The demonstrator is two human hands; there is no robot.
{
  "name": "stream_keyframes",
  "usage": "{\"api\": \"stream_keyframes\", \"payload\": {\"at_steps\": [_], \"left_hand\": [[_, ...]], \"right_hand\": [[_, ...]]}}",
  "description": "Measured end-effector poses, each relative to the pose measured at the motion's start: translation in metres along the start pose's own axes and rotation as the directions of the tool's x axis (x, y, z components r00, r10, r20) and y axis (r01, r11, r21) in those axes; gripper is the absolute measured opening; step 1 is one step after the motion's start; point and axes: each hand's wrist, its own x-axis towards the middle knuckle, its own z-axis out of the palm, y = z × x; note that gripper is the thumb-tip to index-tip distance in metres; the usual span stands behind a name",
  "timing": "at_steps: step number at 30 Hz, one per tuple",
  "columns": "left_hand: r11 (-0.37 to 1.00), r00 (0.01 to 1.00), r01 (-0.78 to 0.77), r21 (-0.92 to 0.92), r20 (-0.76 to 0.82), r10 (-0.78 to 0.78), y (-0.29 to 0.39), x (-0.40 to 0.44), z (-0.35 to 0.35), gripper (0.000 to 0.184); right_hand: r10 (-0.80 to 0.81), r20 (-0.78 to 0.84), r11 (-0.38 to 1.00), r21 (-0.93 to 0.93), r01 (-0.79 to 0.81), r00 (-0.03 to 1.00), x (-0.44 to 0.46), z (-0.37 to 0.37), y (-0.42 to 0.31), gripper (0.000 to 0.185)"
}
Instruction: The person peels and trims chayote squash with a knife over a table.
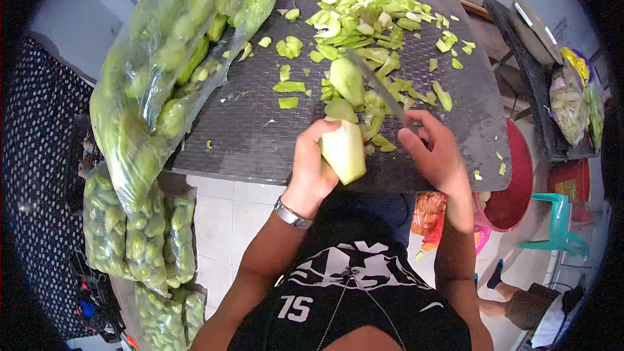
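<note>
My left hand (315,159), with a metal watch at its wrist, is closed round a pale peeled vegetable (344,153) over the near edge of the dark table (253,136). My right hand (432,149) grips a knife (377,84) whose blade points up and left, apart from the held vegetable. Another pale vegetable (348,81) is just beyond my left hand, among green peelings. The large heap of peelings (370,13) covers the table's far middle, with loose scraps scattered round it.
A big clear bag of green vegetables (149,84) lies on the table's left. More filled bags (140,240) sit below it. At right are a red tub (513,175), a teal stool (559,227), a shelf with bags (569,104) and part of a person (530,309).
</note>
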Motion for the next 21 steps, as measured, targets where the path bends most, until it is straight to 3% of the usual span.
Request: {"api": "stream_keyframes", "payload": {"at_steps": [2, 3, 7, 11, 14, 15, 18, 20, 21], "left_hand": [[0.987, 0.988, -0.106, 0.121, -0.103, 0.118, -0.006, 0.001, 0.015, 0.043], [0.990, 0.996, -0.080, 0.119, -0.040, 0.085, -0.004, 0.002, 0.014, 0.047], [0.998, 0.998, 0.026, 0.061, -0.060, -0.022, -0.002, -0.005, 0.022, 0.052], [0.918, 0.999, -0.029, 0.395, 0.025, 0.021, -0.001, -0.012, 0.020, 0.056], [0.821, 0.999, -0.043, 0.569, 0.007, 0.047, 0.004, -0.017, 0.026, 0.067], [0.785, 0.999, 0.032, 0.619, 0.007, -0.046, 0.011, -0.018, 0.027, 0.069], [0.503, 0.987, -0.136, 0.853, 0.161, -0.007, 0.017, -0.014, 0.029, 0.063], [0.417, 0.986, -0.161, 0.894, 0.167, 0.022, 0.022, -0.012, 0.032, 0.060], [0.392, 0.982, -0.183, 0.901, 0.185, 0.033, 0.023, -0.010, 0.028, 0.059]], "right_hand": [[0.109, 0.063, 0.974, 0.192, -0.120, 0.992, -0.003, 0.002, -0.004, 0.033], [0.111, 0.048, 0.971, 0.208, -0.118, 0.993, -0.005, 0.003, -0.003, 0.031], [0.113, 0.004, 0.965, 0.238, -0.111, 0.994, -0.012, 0.002, 0.000, 0.030], [0.079, -0.007, 0.963, 0.261, -0.074, 0.997, -0.016, -0.003, -0.003, 0.032], [0.148, 0.079, 0.899, 0.405, -0.168, 0.986, -0.019, -0.005, -0.012, 0.030], [0.159, 0.112, 0.891, 0.412, -0.191, 0.981, -0.019, -0.001, -0.014, 0.030], [0.174, 0.192, 0.856, 0.455, -0.245, 0.966, -0.020, 0.014, -0.022, 0.035], [0.169, 0.238, 0.820, 0.505, -0.271, 0.956, -0.020, 0.023, -0.024, 0.041], [0.064, 0.145, 0.833, 0.538, -0.133, 0.987, -0.019, 0.032, -0.019, 0.040]]}}
